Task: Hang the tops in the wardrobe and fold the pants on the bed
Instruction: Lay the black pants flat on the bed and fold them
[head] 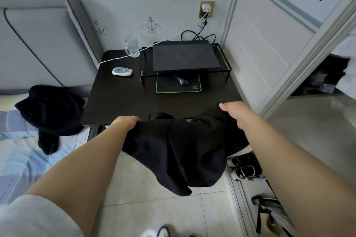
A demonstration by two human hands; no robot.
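Both hands, left hand (126, 122) and right hand (234, 112), had fingers clamped on a black garment (185, 152) held up mid-frame. Looked like sorting: top or pants? More dark clothes (50, 113) sat on the bed (23, 159), left.

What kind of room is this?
Most likely a bedroom: a bed with a grey padded headboard, a white sliding-door wardrobe, and a dark desk holding a closed black laptop.
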